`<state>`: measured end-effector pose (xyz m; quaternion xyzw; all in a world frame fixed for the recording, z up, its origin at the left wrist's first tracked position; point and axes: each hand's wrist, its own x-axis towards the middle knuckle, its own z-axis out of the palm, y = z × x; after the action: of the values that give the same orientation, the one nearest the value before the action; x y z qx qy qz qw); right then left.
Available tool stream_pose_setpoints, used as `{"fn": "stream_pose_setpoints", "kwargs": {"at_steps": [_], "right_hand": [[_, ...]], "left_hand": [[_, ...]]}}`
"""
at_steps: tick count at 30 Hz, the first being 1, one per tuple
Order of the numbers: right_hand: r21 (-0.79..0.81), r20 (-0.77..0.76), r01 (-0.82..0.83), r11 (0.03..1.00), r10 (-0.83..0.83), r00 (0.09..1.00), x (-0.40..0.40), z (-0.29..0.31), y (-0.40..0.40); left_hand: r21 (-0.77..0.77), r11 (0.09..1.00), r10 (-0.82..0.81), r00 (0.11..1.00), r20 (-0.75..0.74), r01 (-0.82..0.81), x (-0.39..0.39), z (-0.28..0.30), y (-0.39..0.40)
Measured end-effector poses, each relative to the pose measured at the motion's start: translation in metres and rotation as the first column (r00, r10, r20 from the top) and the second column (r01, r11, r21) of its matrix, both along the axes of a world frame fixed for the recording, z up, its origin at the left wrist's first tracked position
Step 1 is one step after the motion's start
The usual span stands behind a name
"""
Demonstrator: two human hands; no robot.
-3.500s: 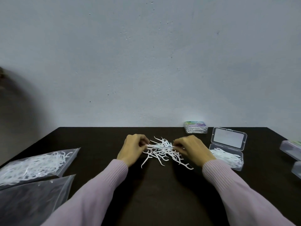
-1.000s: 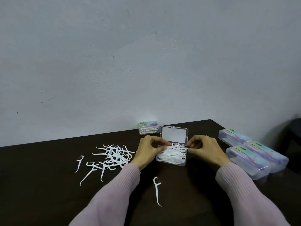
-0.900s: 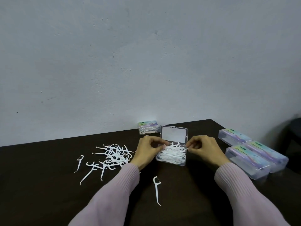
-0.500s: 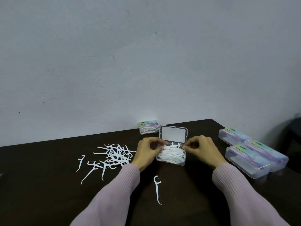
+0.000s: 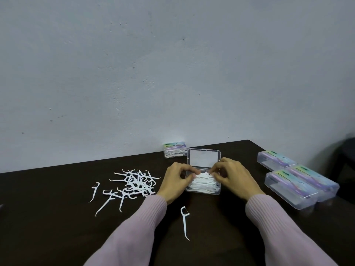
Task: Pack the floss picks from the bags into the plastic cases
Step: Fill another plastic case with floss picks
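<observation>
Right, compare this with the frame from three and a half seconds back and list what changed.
Both hands moved from the loose pile to the open case. The left hand and right hand now pinch a bundle of picks down into it. One stray pick lies nearer. The pile stays on the table.

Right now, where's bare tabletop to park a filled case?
Free: the dark table's near-left corner, below the scattered white floss picks; also the strip between the open clear plastic case and the three closed clear cases on the right. Crowded: centre, where both hands work the picks.
</observation>
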<state>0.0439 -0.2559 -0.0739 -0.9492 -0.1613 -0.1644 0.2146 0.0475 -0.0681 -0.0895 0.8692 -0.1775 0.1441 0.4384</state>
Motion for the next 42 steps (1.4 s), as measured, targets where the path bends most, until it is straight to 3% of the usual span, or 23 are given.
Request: {"fn": "stream_pose_setpoints", "kwargs": {"at_steps": [20,32,42], "right_hand": [[-0.136,0.056,-0.005,0.991,0.013,0.998,-0.003,-0.002,-0.001],[-0.087,0.040,-0.022,0.996,0.026,0.999,-0.003,-0.001,-0.001],[-0.066,0.036,-0.073,0.995,0.075,0.997,-0.007,0.002,0.001]], "left_hand": [[-0.024,1.000,-0.009,0.996,0.093,0.011,0.012,-0.011,0.002],[0.092,0.993,0.058,0.988,0.145,-0.071,0.011,-0.008,0.001],[0.099,0.994,0.042,0.996,0.083,-0.050,0.010,-0.012,0.004]]}}
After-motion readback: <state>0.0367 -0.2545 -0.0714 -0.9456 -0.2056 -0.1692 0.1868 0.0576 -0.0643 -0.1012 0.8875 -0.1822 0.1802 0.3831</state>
